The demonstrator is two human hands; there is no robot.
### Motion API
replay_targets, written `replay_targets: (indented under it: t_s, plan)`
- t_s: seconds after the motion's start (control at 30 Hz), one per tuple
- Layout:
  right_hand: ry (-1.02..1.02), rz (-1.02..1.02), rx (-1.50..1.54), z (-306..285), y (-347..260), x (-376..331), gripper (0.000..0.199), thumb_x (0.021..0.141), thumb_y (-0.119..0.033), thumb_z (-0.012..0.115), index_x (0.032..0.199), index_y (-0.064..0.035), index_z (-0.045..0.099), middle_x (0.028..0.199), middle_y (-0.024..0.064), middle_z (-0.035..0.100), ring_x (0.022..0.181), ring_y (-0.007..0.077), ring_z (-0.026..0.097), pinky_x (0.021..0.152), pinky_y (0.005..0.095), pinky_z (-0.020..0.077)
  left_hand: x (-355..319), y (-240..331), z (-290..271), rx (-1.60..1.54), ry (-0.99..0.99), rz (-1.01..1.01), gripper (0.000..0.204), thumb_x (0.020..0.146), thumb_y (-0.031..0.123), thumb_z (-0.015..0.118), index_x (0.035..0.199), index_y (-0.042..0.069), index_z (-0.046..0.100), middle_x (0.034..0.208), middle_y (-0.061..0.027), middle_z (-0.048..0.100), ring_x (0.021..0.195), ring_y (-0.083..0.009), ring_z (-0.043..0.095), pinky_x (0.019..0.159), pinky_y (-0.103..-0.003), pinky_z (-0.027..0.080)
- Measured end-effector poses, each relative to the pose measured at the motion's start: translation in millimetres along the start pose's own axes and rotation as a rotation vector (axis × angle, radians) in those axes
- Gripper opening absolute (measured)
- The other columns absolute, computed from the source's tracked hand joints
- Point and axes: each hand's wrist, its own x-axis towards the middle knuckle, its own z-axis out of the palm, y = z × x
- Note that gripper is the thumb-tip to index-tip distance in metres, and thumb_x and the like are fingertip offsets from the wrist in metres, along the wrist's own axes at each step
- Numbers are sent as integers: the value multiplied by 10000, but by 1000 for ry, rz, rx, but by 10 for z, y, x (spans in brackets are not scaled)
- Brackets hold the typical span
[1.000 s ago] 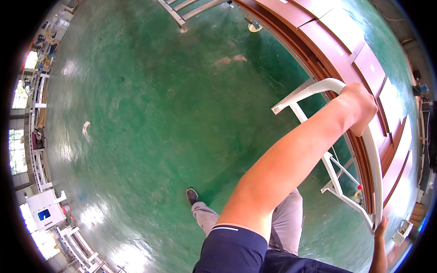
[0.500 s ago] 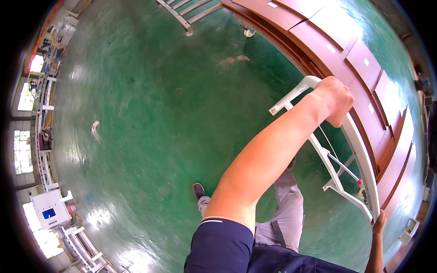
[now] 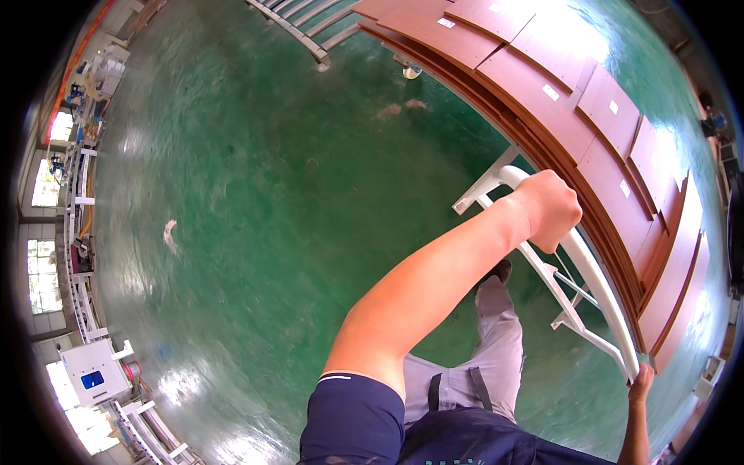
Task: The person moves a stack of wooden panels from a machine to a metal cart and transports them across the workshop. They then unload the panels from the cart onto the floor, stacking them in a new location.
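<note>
Spanning most of the view, the green floor [image 3: 294,201] lies beneath everything else. Along its right side extends the stack of reddish-brown panels [image 3: 511,81], set in overlapping layers. The white tubular frame [image 3: 604,287] lies between me and the stack, its curved length close beside the near panel edges. Near the stack's far end stands a rack of parallel bars [image 3: 291,35]; at far left is a white cabinet [image 3: 81,364] with a blue screen [image 3: 92,379]. My left hand [image 3: 552,211] clenches the frame's upper bend, while my right hand [image 3: 641,380] grasps its lower end. Small white labels [image 3: 550,92] mark several panels.
</note>
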Motion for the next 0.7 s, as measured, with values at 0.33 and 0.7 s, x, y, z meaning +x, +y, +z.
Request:
replay_targets:
  t_s: [0.33,0.7]
  plan:
    - [-83,172,-22,-26,-270,2,337,928,-200,349,677,-8,468,686,141,504,720,294,499,615,406,457,9,-89,45,-65,65,-10,141,531,188,669,659,137,695,683,-76,670,662,-247,666,589,-346,511]
    - [-50,404,309,31,-498,107,447,951,-288,328,631,-5,463,593,115,450,468,202,486,304,319,374,93,-235,55,-56,109,-73,100,538,187,664,626,143,681,650,-64,658,613,-241,658,563,-340,502]
